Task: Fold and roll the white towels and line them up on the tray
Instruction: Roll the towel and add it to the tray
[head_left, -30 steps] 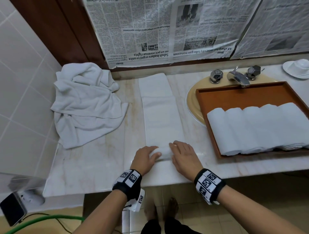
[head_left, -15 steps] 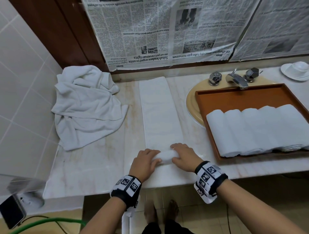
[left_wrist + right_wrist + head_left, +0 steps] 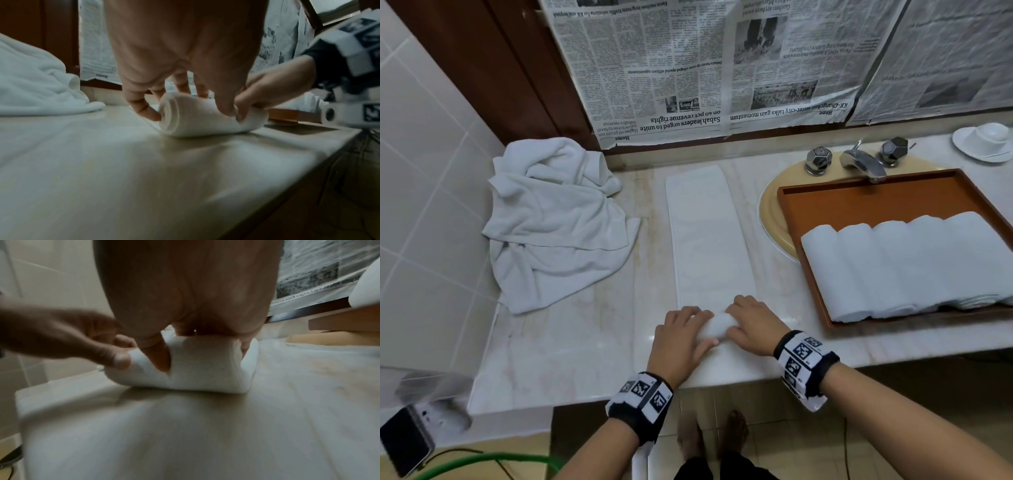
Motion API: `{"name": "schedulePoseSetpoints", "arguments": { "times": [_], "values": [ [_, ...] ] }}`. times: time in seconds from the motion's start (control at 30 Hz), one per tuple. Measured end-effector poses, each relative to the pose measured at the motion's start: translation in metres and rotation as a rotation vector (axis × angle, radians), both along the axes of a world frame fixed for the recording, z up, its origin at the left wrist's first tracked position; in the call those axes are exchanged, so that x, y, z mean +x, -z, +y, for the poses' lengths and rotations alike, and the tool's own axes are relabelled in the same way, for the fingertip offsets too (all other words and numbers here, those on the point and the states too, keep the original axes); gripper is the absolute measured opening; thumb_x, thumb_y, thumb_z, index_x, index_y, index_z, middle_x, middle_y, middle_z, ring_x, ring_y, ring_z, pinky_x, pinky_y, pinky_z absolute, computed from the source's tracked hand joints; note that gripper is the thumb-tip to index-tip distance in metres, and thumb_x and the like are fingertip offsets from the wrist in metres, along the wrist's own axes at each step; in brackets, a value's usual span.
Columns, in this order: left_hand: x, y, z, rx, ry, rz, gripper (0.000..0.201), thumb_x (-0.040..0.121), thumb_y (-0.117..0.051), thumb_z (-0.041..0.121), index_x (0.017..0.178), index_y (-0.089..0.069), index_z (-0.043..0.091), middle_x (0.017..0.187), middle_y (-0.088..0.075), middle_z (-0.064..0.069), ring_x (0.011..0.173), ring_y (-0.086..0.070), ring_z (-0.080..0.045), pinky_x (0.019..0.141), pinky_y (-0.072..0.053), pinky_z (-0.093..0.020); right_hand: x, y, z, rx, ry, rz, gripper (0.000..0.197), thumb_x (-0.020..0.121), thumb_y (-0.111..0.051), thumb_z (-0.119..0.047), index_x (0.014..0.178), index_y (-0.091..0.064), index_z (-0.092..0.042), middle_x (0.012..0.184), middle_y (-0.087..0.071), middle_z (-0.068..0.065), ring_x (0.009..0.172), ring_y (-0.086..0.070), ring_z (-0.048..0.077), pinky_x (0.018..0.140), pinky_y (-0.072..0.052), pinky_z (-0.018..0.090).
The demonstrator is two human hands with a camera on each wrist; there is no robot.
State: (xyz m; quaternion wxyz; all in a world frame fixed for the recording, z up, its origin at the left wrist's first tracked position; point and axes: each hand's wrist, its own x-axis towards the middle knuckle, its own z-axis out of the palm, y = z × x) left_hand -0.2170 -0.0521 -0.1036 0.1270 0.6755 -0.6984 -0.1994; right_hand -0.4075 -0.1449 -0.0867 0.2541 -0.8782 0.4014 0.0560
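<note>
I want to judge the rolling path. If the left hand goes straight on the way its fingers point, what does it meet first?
The left hand grips the rolled end of the folded towel. Straight ahead it first meets the towel's flat unrolled strip, then probably the wall ledge below the newspaper; depth there is unclear.

Five rolled towels lie side by side on one wooden tray at right. One folded towel stretches across the counter's middle, and one crumpled heap of towels sits far left. Two tap handles flank one spout; one cup stands far right.
</note>
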Motion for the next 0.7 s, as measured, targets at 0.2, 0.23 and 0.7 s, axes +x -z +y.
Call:
{"name": "schedulePoseSetpoints", "arguments": {
  "times": [0.2,0.23,0.7],
  "values": [
    [0.006,0.010,-0.006,0.098,-0.053,0.153,0.072,0.085,-0.031,0.074,0.136,-0.055,0.029,0.126,-0.055,0.008,0.114,-0.047,-0.017,0.095,-0.043,-0.038,-0.011,0.004,0.015,-0.232,-0.009,-0.077,0.046,0.080,-0.054,-0.033,0.123,-0.055,-0.015,0.113,-0.054,0.004,0.093,-0.054,0.023,0.084,-0.048,0.039],
    [0.006,0.008,-0.009,0.128,-0.063,0.181,0.074,0.084,-0.032,0.074,0.137,-0.055,0.027,0.127,-0.056,0.006,0.115,-0.047,-0.018,0.098,-0.042,-0.037,-0.012,0.008,0.022,-0.309,-0.028,-0.061,0.047,0.076,-0.058,-0.034,0.120,-0.057,-0.015,0.110,-0.056,0.004,0.092,-0.055,0.024,0.083,-0.049,0.038],
    [0.005,0.010,-0.004,0.031,-0.097,0.130,0.056,0.089,-0.045,0.066,0.133,-0.056,0.034,0.126,-0.055,0.012,0.118,-0.043,-0.014,0.092,-0.041,-0.034,-0.003,0.001,-0.001,0.056,0.101,-0.074,0.047,0.092,-0.055,-0.038,0.135,-0.051,-0.019,0.129,-0.053,0.001,0.119,-0.046,0.021,0.101,-0.035,0.035]
  ]
}}
